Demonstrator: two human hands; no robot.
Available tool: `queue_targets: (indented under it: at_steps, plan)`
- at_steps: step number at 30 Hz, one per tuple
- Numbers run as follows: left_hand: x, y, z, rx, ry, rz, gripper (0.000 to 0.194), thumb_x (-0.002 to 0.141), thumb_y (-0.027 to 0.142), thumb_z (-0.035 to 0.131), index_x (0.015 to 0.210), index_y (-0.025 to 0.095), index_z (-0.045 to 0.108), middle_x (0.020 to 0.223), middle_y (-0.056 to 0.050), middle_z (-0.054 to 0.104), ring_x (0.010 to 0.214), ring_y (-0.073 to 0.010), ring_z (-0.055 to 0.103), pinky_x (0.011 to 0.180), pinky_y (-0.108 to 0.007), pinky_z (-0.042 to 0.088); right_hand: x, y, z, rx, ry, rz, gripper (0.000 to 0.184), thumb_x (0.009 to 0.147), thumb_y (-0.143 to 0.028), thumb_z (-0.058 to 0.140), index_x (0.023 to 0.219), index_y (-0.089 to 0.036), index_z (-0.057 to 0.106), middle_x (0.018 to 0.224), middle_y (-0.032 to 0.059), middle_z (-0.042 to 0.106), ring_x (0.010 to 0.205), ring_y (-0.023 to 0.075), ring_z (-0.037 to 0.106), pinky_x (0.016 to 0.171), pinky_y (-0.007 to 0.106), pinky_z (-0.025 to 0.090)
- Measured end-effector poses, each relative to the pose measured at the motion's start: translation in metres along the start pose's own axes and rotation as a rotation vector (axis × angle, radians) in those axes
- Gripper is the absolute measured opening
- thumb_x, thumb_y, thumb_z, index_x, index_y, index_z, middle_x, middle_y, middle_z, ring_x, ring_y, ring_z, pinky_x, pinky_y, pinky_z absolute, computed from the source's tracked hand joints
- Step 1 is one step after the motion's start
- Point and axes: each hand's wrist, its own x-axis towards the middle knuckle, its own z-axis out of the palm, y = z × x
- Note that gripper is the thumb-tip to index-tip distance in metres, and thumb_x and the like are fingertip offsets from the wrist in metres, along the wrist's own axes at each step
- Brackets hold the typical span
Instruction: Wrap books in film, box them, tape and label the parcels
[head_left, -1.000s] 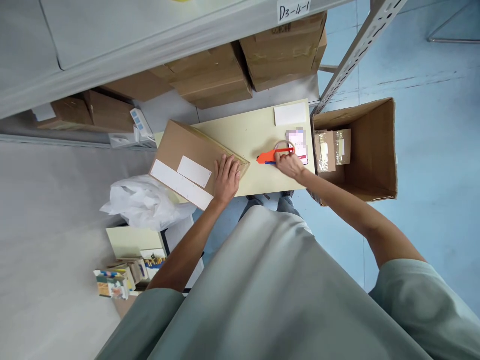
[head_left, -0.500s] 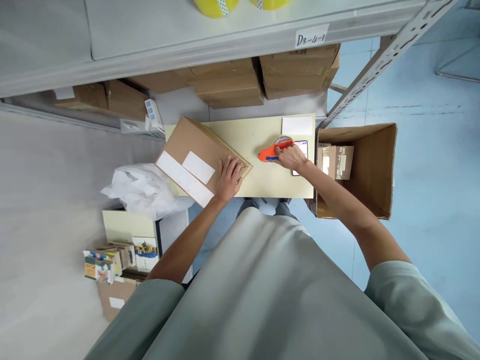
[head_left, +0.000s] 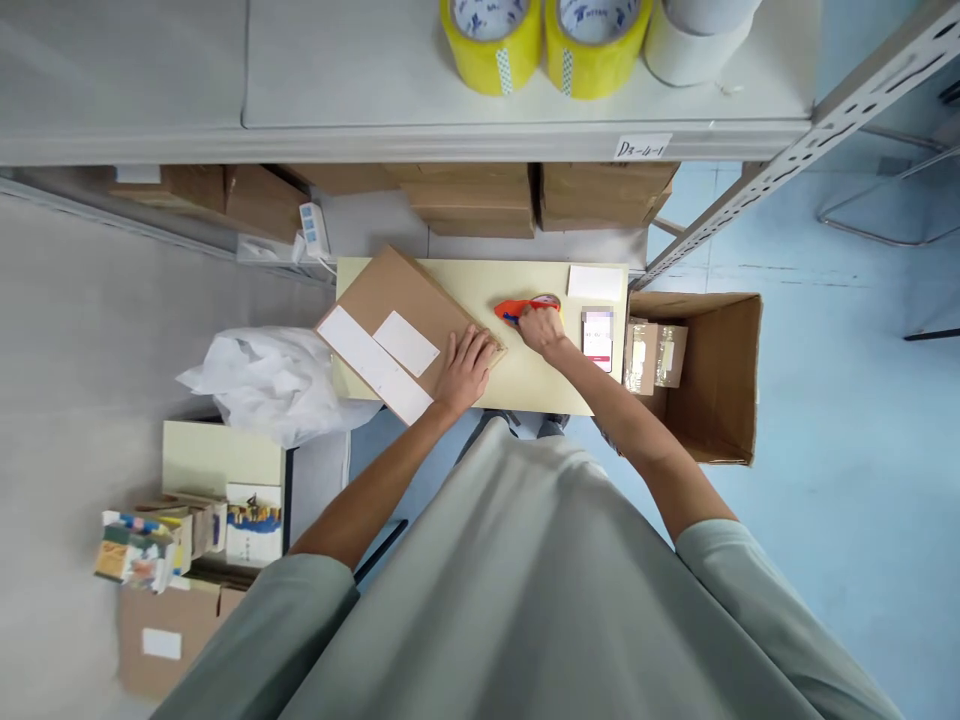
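Observation:
A flat brown cardboard box (head_left: 390, 305) with two white labels lies at an angle on the left part of a pale yellow table (head_left: 525, 375). My left hand (head_left: 466, 367) rests flat on the box's near right corner, fingers spread. My right hand (head_left: 540, 327) is closed round the handle of an orange tape dispenser (head_left: 521, 307), which sits on the table just right of the box. A phone (head_left: 598, 336) with a lit screen lies to the right of that hand, and a white slip (head_left: 596, 282) lies behind it.
An open carton (head_left: 720, 400) holding small packages stands on the blue floor right of the table. A shelf above carries yellow tape rolls (head_left: 491, 40) and brown boxes (head_left: 480, 195) below. White crumpled wrapping (head_left: 262, 380) and small printed boxes (head_left: 150, 540) lie to the left.
My right hand has slid the orange dispenser left across the table, away from the phone and closer to the box. My left hand stays on the box. The camera has tilted upward.

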Motion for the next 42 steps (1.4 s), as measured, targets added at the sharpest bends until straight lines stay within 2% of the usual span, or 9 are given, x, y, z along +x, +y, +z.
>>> queue_targets:
  at_steps: [5, 11, 15, 21, 26, 31, 36, 39, 42]
  plan:
    - [-0.002, 0.003, -0.006, -0.021, 0.035, 0.055, 0.062, 0.099, 0.026, 0.063, 0.159, 0.013, 0.060, 0.178, -0.022, 0.048, 0.176, -0.0414, 0.026, 0.145, -0.070, 0.009, -0.024, -0.004, -0.023, 0.018, 0.098, 0.226, 0.056, 0.121, -0.040, 0.038, 0.141, 0.005, 0.063, 0.124, 0.0369, 0.077, 0.114, 0.0391, 0.079, 0.092, 0.043, 0.056]
    - [0.008, 0.000, -0.040, -0.191, 0.225, 0.073, 0.076, 0.105, 0.038, 0.060, 0.174, 0.013, 0.038, 0.169, -0.024, 0.056, 0.166, -0.0379, 0.046, 0.141, -0.063, 0.032, -0.067, -0.045, -0.072, 0.127, 0.208, 0.378, 0.057, 0.116, -0.042, 0.046, 0.151, 0.002, 0.052, 0.117, 0.0302, 0.081, 0.106, 0.0430, 0.080, 0.089, 0.046, 0.057]
    - [0.043, -0.009, -0.107, -0.186, 0.422, 0.178, 0.071, 0.108, 0.042, 0.057, 0.172, 0.016, 0.042, 0.165, -0.023, 0.059, 0.159, -0.0375, 0.053, 0.137, -0.057, 0.040, -0.062, -0.082, -0.134, 0.080, 0.367, 0.346, 0.052, 0.112, -0.039, 0.049, 0.149, -0.003, 0.050, 0.116, 0.0271, 0.081, 0.101, 0.0433, 0.079, 0.087, 0.048, 0.058]
    - [0.107, -0.039, -0.228, -0.146, 0.596, 0.250, 0.070, 0.108, 0.038, 0.054, 0.174, 0.017, 0.040, 0.169, -0.021, 0.054, 0.158, -0.0365, 0.052, 0.135, -0.053, 0.041, 0.003, -0.120, -0.242, -0.071, 0.602, 0.219, 0.047, 0.115, -0.033, 0.037, 0.146, 0.000, 0.048, 0.117, 0.0283, 0.077, 0.111, 0.0432, 0.075, 0.105, 0.055, 0.053]
    - [0.121, -0.076, -0.283, -0.135, 0.664, 0.241, 0.072, 0.104, 0.032, 0.058, 0.172, 0.016, 0.041, 0.169, -0.020, 0.054, 0.159, -0.0371, 0.050, 0.135, -0.055, 0.039, 0.064, -0.135, -0.286, -0.176, 0.662, 0.178, 0.047, 0.115, -0.025, 0.035, 0.149, 0.003, 0.048, 0.128, 0.0309, 0.075, 0.123, 0.0414, 0.070, 0.120, 0.059, 0.041]
    - [0.103, -0.104, -0.292, -0.153, 0.657, 0.207, 0.070, 0.104, 0.029, 0.055, 0.172, 0.016, 0.043, 0.165, -0.020, 0.055, 0.158, -0.0375, 0.049, 0.135, -0.056, 0.037, 0.100, -0.140, -0.290, -0.231, 0.617, 0.215, 0.049, 0.113, -0.019, 0.040, 0.152, 0.009, 0.047, 0.133, 0.0348, 0.072, 0.135, 0.0415, 0.064, 0.125, 0.061, 0.035]
    - [0.084, -0.139, -0.256, -0.183, 0.599, 0.134, 0.066, 0.104, 0.032, 0.055, 0.168, 0.016, 0.049, 0.164, -0.021, 0.057, 0.154, -0.0388, 0.053, 0.134, -0.056, 0.040, 0.095, -0.134, -0.273, -0.209, 0.744, 0.250, 0.050, 0.115, -0.027, 0.041, 0.155, 0.002, 0.050, 0.146, 0.0340, 0.065, 0.143, 0.0412, 0.056, 0.125, 0.062, 0.037]
    - [0.076, -0.176, -0.219, -0.231, 0.536, 0.023, 0.066, 0.102, 0.040, 0.061, 0.162, 0.014, 0.055, 0.159, -0.023, 0.062, 0.151, -0.0411, 0.057, 0.133, -0.058, 0.040, 0.060, -0.122, -0.224, -0.079, 0.939, 0.280, 0.058, 0.119, -0.045, 0.032, 0.159, -0.007, 0.051, 0.154, 0.0309, 0.061, 0.144, 0.0422, 0.056, 0.122, 0.062, 0.043]
    - [0.075, -0.214, -0.183, -0.303, 0.381, -0.188, 0.074, 0.100, 0.058, 0.065, 0.155, 0.009, 0.062, 0.153, -0.028, 0.068, 0.148, -0.0432, 0.060, 0.130, -0.059, 0.044, 0.010, -0.109, -0.140, 0.215, 0.920, 0.402, 0.071, 0.118, -0.064, 0.028, 0.156, -0.010, 0.055, 0.151, 0.0308, 0.064, 0.143, 0.0409, 0.061, 0.119, 0.058, 0.050]
